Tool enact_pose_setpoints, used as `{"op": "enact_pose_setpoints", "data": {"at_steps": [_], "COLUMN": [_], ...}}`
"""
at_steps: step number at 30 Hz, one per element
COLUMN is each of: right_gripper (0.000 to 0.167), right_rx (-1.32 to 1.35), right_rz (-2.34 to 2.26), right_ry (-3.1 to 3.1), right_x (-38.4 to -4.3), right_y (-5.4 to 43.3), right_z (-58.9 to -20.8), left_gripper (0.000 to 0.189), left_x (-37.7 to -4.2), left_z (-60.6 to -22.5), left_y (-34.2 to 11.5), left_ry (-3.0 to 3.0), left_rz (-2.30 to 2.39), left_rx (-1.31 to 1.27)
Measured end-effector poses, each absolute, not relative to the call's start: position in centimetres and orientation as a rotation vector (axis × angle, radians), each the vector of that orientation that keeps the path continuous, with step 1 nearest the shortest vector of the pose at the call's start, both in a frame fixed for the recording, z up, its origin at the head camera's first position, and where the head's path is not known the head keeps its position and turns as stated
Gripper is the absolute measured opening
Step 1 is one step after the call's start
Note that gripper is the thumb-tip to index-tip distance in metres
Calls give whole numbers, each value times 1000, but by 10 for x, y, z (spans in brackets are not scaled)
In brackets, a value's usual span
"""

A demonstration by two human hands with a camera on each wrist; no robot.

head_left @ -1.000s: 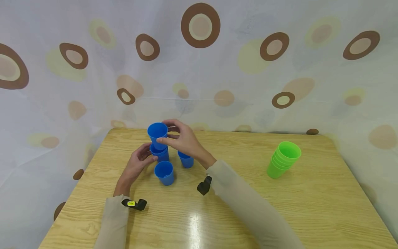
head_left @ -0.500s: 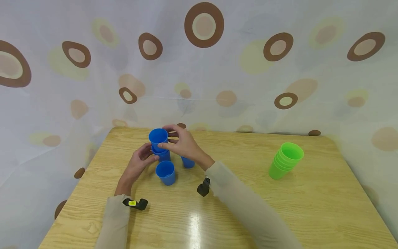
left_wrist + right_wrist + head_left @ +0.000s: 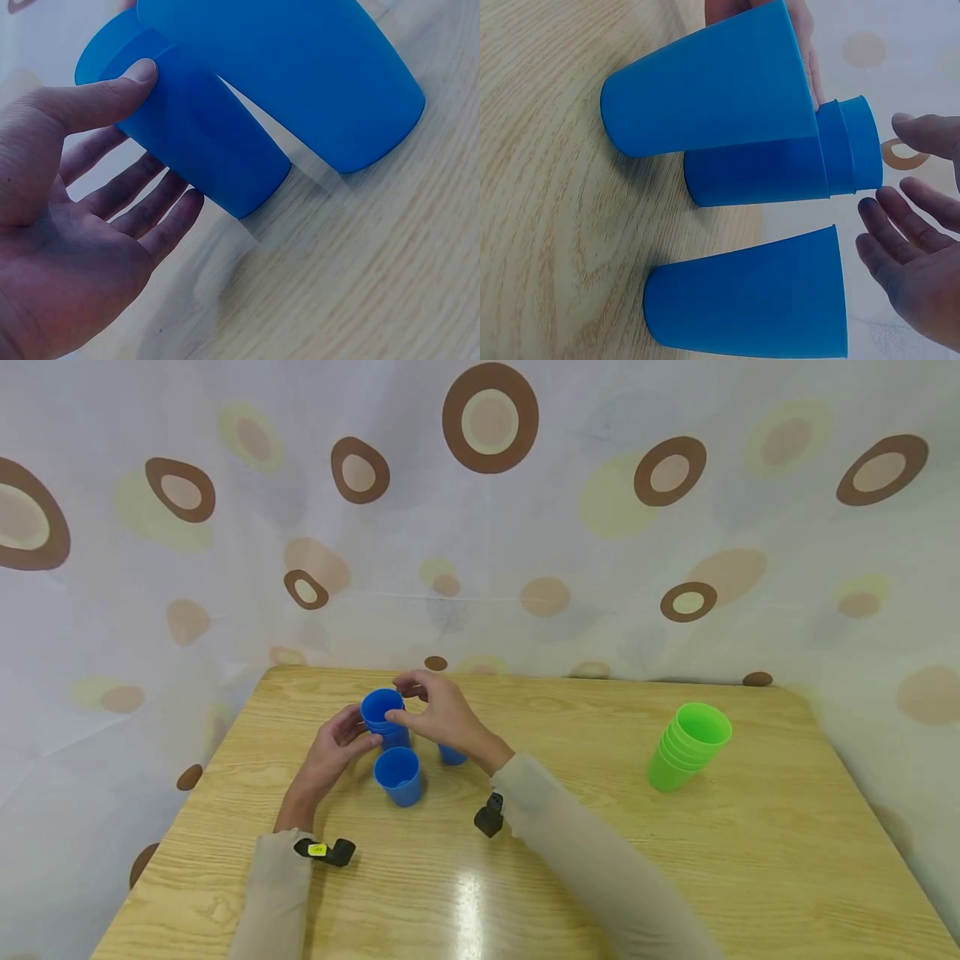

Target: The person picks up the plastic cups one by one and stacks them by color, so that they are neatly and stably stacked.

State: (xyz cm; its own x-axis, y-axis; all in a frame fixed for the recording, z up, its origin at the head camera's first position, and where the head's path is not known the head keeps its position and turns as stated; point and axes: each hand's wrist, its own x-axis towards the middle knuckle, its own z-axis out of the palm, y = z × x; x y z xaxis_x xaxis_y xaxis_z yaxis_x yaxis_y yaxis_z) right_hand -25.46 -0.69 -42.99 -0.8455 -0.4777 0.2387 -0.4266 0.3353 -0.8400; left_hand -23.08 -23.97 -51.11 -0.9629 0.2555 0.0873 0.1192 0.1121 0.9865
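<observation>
A nested stack of blue cups (image 3: 377, 717) stands upright on the table's left side. My left hand (image 3: 324, 762) holds it from the left; the left wrist view shows the thumb on the outer wall of the stack (image 3: 206, 135) and the fingers round the other side. Just above the top rim, my right hand (image 3: 446, 720) has its thumb and fingers spread; in the right wrist view they are apart from the stack (image 3: 754, 178). One single blue cup (image 3: 400, 783) stands in front of the stack. Another blue cup (image 3: 452, 756) is to the right, partly hidden by my right hand.
A stack of green cups (image 3: 678, 756) stands on the right part of the wooden table (image 3: 570, 827). Behind the table hangs a patterned cloth (image 3: 570, 543).
My right hand has lowered a blue cup into the stack held by my left hand and let go of it. The left hand and the other cups have stayed in place.
</observation>
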Motion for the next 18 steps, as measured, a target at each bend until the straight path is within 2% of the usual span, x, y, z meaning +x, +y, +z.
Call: {"op": "enact_pose_setpoints", "data": {"at_steps": [18], "right_gripper": [43], "right_rx": [-908], "right_rz": [-1756], "right_ry": [2433], "right_x": [-233], "right_y": [14], "right_z": [-420], "left_gripper": [57], "left_x": [-230], "left_z": [-511], "left_y": [-238], "left_ry": [2277], "left_rz": [2000], "left_rx": [376]}}
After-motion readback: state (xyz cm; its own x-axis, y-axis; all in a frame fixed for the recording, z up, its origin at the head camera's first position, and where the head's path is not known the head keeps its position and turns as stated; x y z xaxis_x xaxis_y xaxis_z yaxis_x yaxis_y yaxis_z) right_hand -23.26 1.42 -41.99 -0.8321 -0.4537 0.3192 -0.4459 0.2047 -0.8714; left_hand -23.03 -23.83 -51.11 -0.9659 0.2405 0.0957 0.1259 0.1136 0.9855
